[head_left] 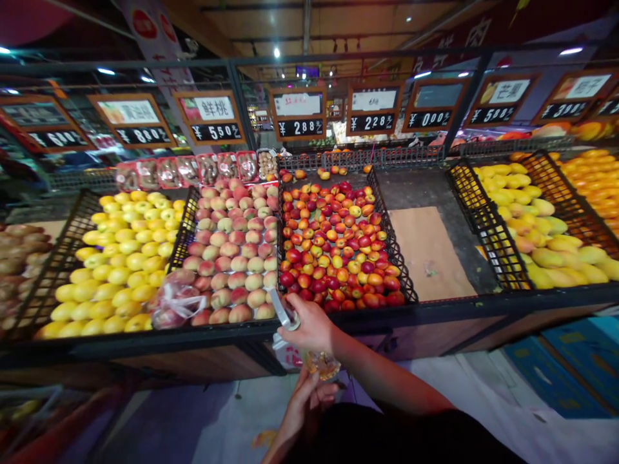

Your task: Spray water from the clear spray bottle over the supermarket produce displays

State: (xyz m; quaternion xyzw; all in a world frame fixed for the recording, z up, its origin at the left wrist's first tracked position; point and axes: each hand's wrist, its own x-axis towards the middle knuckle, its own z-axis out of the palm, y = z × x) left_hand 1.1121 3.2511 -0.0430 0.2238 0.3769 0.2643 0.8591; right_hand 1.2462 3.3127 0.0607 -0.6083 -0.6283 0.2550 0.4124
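In front of the fruit stand, my right hand [309, 325] is closed around a silver-grey strip-like object [284, 310] with a curved end; its exact kind does not show. Just below, my left hand [309, 393] has its fingers bent at a clear, crinkled piece of plastic [323, 365] with amber-coloured bits showing through. The plastic lies between the two hands. Behind my right hand are red and yellow nectarines [338, 245] and rows of peaches [236, 251]. A knotted plastic bag of dark reddish fruit [176, 299] rests at the peaches' front left.
Yellow fruit [126, 258] fills the left section between black plastic grids. Brown cardboard [430, 254] lies right of the nectarines. Mangoes [536, 225] are farther right, below price signs [300, 113]. Blue boxes [565, 367] stand on the floor. A dark ledge [449, 312] edges the stand.
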